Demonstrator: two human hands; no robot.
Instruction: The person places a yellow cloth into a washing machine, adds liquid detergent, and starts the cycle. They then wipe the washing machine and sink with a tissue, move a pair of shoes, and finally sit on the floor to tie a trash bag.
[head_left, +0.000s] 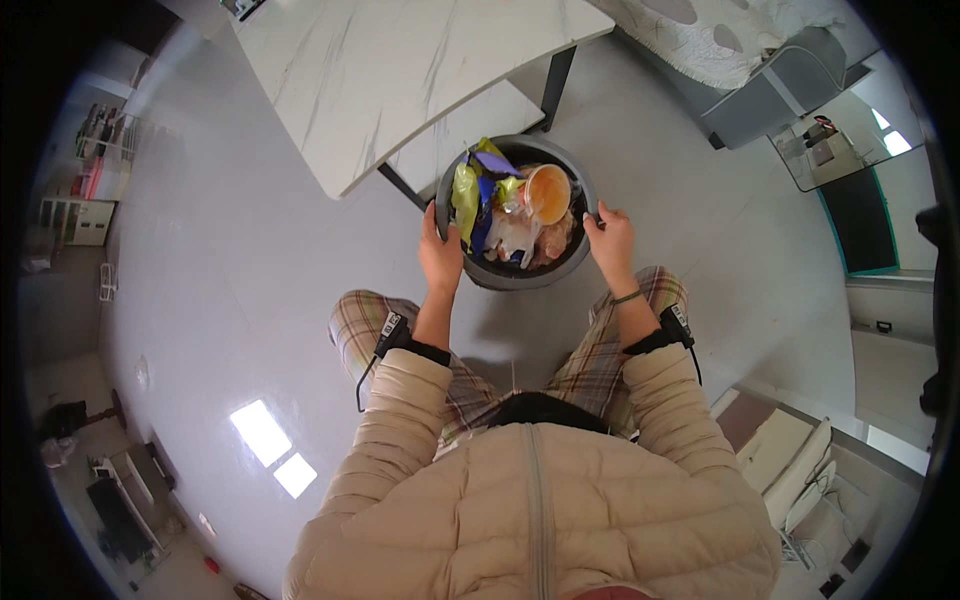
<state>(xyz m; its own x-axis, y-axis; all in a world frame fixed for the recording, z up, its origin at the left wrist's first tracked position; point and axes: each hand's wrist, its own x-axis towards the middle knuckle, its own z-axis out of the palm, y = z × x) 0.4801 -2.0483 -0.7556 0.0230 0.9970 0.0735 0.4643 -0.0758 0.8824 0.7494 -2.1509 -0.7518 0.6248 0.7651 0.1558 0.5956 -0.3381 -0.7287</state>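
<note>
A round dark grey trash bin (517, 279) stands upright before me, beside the corner of a marble-patterned table. My left hand (440, 251) grips the bin's rim at its left side, and my right hand (611, 240) grips the rim at its right. Inside the bin lie an orange-stained plastic tub (547, 194), a yellow-green wrapper (466, 202), a purple and blue wrapper (493, 161) and a crumpled whitish plastic bag (510, 236). The bin's bottom and whatever lies under this rubbish are hidden.
The marble-patterned table (390, 75) and its lower shelf (480, 131) are just beyond the bin. A grey sofa or bed (765, 105) with a pale cover stands at the upper right, near a mirror (855, 142). White boards (787, 450) lean at the lower right.
</note>
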